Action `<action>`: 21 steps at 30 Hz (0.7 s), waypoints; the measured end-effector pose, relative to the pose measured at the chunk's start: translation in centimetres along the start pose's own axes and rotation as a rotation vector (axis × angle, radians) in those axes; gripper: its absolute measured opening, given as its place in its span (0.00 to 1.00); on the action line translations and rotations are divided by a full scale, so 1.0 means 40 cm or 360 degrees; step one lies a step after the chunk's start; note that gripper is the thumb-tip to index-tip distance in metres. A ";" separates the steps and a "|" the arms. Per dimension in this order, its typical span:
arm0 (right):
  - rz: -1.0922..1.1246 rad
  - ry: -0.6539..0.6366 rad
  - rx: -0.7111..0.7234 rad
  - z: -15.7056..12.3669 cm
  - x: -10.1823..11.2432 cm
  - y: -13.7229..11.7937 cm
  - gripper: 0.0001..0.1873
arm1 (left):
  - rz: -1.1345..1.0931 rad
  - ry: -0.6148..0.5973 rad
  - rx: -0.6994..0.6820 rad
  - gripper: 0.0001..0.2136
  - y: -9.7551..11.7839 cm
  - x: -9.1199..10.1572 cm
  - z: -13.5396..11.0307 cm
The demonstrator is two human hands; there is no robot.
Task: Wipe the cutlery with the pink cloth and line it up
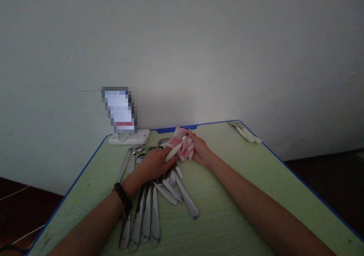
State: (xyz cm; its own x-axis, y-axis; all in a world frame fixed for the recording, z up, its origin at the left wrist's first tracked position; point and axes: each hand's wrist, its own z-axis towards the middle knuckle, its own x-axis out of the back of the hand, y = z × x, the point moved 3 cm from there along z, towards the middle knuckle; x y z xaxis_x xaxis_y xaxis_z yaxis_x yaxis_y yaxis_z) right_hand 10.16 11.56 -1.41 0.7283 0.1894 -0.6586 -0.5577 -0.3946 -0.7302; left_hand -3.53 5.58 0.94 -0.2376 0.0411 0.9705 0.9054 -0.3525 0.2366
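My left hand (152, 165) is closed round the white handle (173, 153) of a piece of cutlery, which slants up to the right. Its metal end runs into a pink and white cloth (178, 136), so I cannot tell its kind. My right hand (201, 150) pinches the cloth around that end. Under and beside my left hand lies a pile of metal cutlery, with several table knives (155, 220) at the front and spoons (138, 149) toward the back. A metal handle (189, 201) sticks out to the right of the pile.
White-handled cutlery (245, 133) lies at the back right corner of the green table (222, 218). At the back left, a blurred upright screen (119, 110) stands by a white base (129, 137). A pale wall (182, 51) rises behind the blue table edge.
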 end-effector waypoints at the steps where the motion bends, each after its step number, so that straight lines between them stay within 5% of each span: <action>1: -0.0006 -0.0009 0.0005 0.000 0.000 -0.001 0.13 | -0.0005 0.0004 -0.0007 0.19 0.001 0.001 0.000; 21: -0.0025 -0.0024 0.0008 -0.007 -0.004 -0.005 0.14 | 0.0022 -0.0003 -0.0007 0.19 0.002 0.001 0.000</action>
State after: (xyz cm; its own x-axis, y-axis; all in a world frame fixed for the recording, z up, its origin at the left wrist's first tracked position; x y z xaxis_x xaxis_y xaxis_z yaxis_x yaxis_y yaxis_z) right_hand 10.25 11.36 -1.11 0.7309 0.2091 -0.6497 -0.5483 -0.3871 -0.7413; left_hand -3.48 5.54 0.98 -0.2246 0.0382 0.9737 0.9070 -0.3570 0.2233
